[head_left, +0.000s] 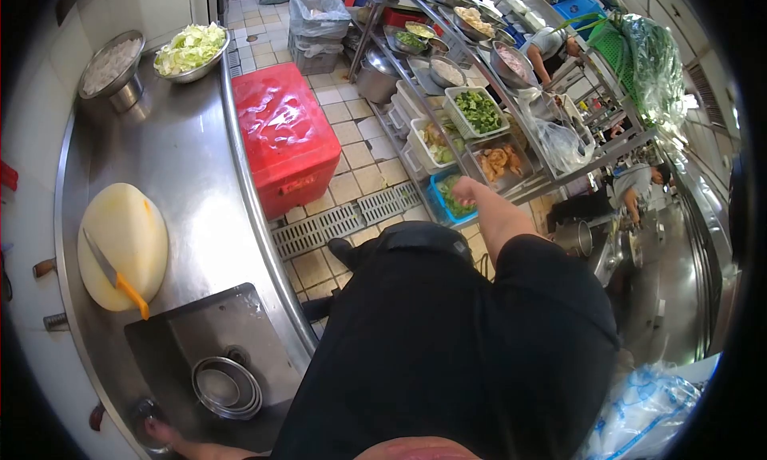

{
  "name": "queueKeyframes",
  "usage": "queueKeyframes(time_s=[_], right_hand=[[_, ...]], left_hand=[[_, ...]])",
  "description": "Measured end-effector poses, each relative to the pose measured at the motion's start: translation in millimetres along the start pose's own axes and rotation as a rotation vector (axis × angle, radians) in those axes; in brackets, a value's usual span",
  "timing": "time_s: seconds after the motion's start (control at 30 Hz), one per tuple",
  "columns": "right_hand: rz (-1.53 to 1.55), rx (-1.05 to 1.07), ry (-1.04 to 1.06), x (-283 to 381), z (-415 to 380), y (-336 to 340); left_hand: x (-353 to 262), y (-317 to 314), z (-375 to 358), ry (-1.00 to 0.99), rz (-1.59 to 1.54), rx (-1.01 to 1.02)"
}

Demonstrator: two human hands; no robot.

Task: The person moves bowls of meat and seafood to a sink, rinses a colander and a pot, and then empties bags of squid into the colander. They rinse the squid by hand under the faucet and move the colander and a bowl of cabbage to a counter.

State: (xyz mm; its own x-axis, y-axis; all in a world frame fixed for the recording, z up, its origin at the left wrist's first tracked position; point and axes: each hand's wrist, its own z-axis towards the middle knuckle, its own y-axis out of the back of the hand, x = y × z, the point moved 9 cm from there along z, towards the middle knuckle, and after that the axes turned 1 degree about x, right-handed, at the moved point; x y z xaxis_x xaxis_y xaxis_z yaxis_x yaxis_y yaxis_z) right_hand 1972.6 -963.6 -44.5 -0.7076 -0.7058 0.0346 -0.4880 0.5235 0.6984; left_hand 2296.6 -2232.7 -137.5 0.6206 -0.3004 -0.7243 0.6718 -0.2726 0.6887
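At the lower left, my left hand (162, 430) reaches to the corner of the steel sink (184, 332), its fingers closed at a small dark, shiny object (147, 410) that I cannot make out. Nested metal bowls (227, 386) sit in the sink beside it. My right hand (466, 191) hangs in the air on the other side, fingers curled in, over a blue basket of greens (452, 200). Beyond the sink, a knife with an orange handle (120, 278) lies on a round, pale cutting board (132, 220).
Bowls of chopped cabbage (190, 51) and pale food (114, 67) stand at the counter's far end. A red box (284, 136) is on the tiled floor beside the counter. Food shelves (431, 85) stand to the right. Two other people (639, 184) are farther right.
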Motion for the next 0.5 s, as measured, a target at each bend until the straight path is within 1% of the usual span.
queueKeyframes(time_s=[0.07,0.17,0.27,0.37,0.47,0.5], right_hand=[[-0.021,0.063,0.022,-11,28,-10],[0.076,0.024,-0.051,-13,19,-12],[0.255,-0.061,0.022,-36,60,-26],[0.285,-0.052,-0.034,-50,50,-35],[0.264,-0.071,-0.134,-68,54,-51],[0.259,-0.043,-0.132,-68,57,-57]], left_hand=[[-15,7,-2,-0.127,0.147,-0.048],[-21,8,-14,-0.140,0.208,-0.102],[-50,-14,-36,-0.192,0.274,-0.193],[-75,-29,-72,-0.234,0.336,-0.310],[-95,-39,-100,-0.262,0.359,-0.379],[-103,-40,-110,-0.270,0.367,-0.397]])
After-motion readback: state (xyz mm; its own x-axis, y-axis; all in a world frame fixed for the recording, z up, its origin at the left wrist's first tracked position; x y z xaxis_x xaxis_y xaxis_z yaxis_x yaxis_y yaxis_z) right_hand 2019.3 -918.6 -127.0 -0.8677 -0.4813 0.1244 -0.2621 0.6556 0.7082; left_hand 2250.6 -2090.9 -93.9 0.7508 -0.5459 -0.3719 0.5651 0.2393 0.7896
